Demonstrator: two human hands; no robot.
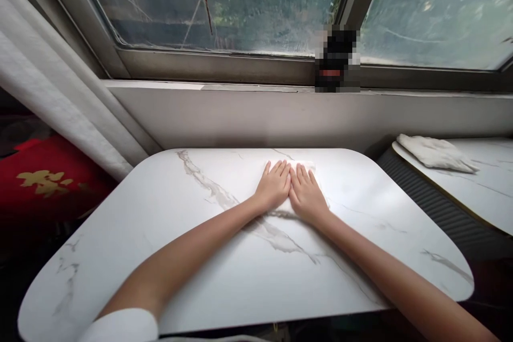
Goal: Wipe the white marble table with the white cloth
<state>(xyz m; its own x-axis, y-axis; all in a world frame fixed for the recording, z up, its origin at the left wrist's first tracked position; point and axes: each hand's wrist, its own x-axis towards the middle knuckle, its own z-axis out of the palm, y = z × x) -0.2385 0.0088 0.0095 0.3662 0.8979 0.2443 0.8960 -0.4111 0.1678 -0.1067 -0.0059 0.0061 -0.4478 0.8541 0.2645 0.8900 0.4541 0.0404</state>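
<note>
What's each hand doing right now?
Left hand: open, palm down on a flat white cloth.
Right hand: open, palm down on the same cloth.

1. A white, round-cornered desk point(224, 294) patterned with branching grey-brown marble veins.
2. A plain white, flat fabric cloth point(286, 209).
3. An off-white, crumpled fabric bundle point(435, 153).
4. A white, curved-edged second desk point(495, 192) with thin grey veining and a yellowish-brown edge.
5. Bright red fabric point(24, 206) bearing a gold, leaf-like motif.
6. A pale grey-white, draped fabric curtain point(60, 91).
7. A grey-brown metal window frame point(220, 67).
8. A white fabric sleeve point(122, 326).
</note>
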